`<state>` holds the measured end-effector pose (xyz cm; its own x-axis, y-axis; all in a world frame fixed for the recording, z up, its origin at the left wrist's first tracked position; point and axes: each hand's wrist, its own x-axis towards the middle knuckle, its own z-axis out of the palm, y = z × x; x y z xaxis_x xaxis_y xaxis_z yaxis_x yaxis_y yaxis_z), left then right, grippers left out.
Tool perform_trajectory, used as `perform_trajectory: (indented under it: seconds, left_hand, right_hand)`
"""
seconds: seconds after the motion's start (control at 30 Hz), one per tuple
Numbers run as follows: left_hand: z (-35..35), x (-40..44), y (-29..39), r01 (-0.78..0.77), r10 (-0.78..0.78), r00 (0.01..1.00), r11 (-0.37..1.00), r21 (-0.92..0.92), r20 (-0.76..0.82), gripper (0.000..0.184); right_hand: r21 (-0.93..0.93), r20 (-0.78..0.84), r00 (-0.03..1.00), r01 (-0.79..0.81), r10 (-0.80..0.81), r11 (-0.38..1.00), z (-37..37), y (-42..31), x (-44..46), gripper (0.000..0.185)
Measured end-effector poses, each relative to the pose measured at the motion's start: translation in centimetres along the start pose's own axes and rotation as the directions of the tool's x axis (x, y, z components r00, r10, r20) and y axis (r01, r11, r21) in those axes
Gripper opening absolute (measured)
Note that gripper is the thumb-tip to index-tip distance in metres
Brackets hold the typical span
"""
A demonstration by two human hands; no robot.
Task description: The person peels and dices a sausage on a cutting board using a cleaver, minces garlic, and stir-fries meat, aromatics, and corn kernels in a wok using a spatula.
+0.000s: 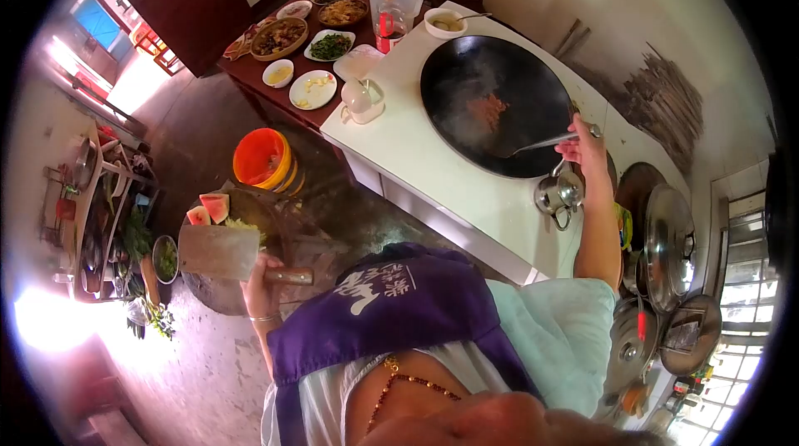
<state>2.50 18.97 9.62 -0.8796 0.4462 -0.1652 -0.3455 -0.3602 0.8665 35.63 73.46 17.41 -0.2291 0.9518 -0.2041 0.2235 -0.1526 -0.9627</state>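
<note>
My left hand (260, 286) is closed round a cleaver (220, 252), its broad blade out over a round chopping block (218, 298). Watermelon pieces (215, 206) and some shredded pale green vegetable lie on the block beyond the blade. In my right hand (585, 148) is the metal handle of a wok spatula (539, 145), reaching into a large black wok (449, 117). Its head is hard to make out against the dark metal. Reddish-brown food (488, 111) sits at the wok's middle, with steam around it. A lidded metal pot (558, 193) stands below my right hand.
Filled dishes, including a plate of greens (330, 46), cover the dark red table (268, 101). A bowl (446, 23) and a white jar (361, 101) stand on the white stove counter (416, 146). An orange bucket (263, 161) is on the floor. Pot lids (668, 246) line the right.
</note>
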Motion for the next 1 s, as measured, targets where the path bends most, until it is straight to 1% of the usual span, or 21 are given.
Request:
perform_trajectory:
  seconds: [0.1, 0.13, 0.17, 0.23, 0.27, 0.33, 0.4, 0.5, 0.53, 0.63, 0.73, 0.8, 0.87, 0.97, 1.0]
  left_hand:
    - [0.0, -0.4, 0.0, 0.012, -0.011, 0.998, 1.000, 0.010, -0.056, 0.009]
    - [0.0, -0.5, -0.1, 0.019, -0.017, 0.997, 1.000, 0.021, -0.079, 0.009]
    - [0.1, -0.5, -0.3, 0.015, -0.014, 0.996, 1.000, 0.015, -0.087, 0.009]
    - [-0.1, -0.6, -0.4, 0.011, -0.010, 0.994, 1.000, 0.016, -0.107, 0.009]
    - [-0.3, -0.7, -0.2, 0.021, -0.020, 0.996, 1.000, 0.011, -0.088, 0.009]
    - [-0.5, -0.6, 0.0, 0.026, -0.026, 0.998, 1.000, -0.013, -0.055, 0.009]
    - [0.0, -1.4, 0.6, 0.044, -0.038, 0.994, 0.998, 0.049, -0.104, 0.010]
    - [0.9, -1.9, 0.9, 0.036, -0.023, 0.990, 0.995, 0.097, -0.138, 0.010]
    - [0.9, -2.1, 0.7, 0.025, -0.009, 0.989, 0.994, 0.103, -0.150, 0.011]
    - [-1.2, -2.2, -0.2, -0.011, 0.027, 0.987, 0.994, 0.106, -0.156, 0.011]
    - [-1.3, -2.6, -0.5, -0.008, 0.011, 0.982, 1.000, 0.015, -0.188, 0.011]
    - [-0.8, -2.7, -0.6, -0.029, 0.035, 0.983, 0.999, 0.038, -0.180, 0.011]
    - [-0.6, -3.1, -0.3, -0.038, 0.045, 0.984, 0.998, 0.041, -0.170, 0.011]
    - [-0.3, -3.3, -0.2, -0.056, 0.057, 0.985, 0.998, 0.015, -0.160, 0.013]
    - [-0.4, -3.5, -0.2, -0.055, 0.058, 0.985, 0.998, 0.023, -0.162, 0.013]
  right_hand:
    - [0.068, -0.027, 0.999, -0.020, 0.022, 0.998, 0.7, 2.6, 2.3, 0.050]
    - [0.066, -0.072, 0.997, 0.007, -0.003, 0.998, 2.4, 3.4, 2.2, 0.048]
    - [0.136, -0.046, 0.999, 0.003, 0.003, 0.991, 3.6, 4.7, 2.9, 0.044]
    - [0.354, -0.051, 0.999, 0.012, 0.006, 0.935, 5.9, 6.9, 4.3, 0.041]
    - [0.383, -0.054, 0.998, 0.038, -0.019, 0.923, 6.1, 7.2, 4.9, 0.039]
    - [0.325, -0.089, 0.995, 0.078, -0.052, 0.943, 6.2, 4.9, 4.6, 0.038]
    - [0.270, -0.109, 0.989, 0.128, -0.102, 0.954, 5.8, 4.7, 4.5, 0.039]
    - [0.136, -0.025, 0.997, 0.073, -0.070, 0.988, 4.1, 5.1, 4.8, 0.042]
    - [0.096, 0.000, 0.999, 0.046, -0.047, 0.994, 3.5, 4.1, 4.5, 0.045]
    - [-0.185, -0.016, 1.000, 0.012, -0.015, 0.983, 1.7, 0.6, 2.9, 0.047]
    - [-0.180, -0.059, 0.998, -0.007, -0.004, 0.984, 2.0, 1.8, 3.3, 0.042]
    - [-0.057, -0.053, 0.998, 0.043, -0.046, 0.997, 3.8, 5.0, 5.0, 0.039]
    - [0.061, -0.034, 0.995, 0.093, -0.091, 0.994, 5.3, 6.6, 6.2, 0.035]
    - [0.048, -0.052, 0.987, 0.154, -0.151, 0.987, 5.8, 4.4, 6.3, 0.039]
    - [0.058, -0.098, 0.987, 0.135, -0.129, 0.989, 6.1, 3.4, 5.7, 0.042]
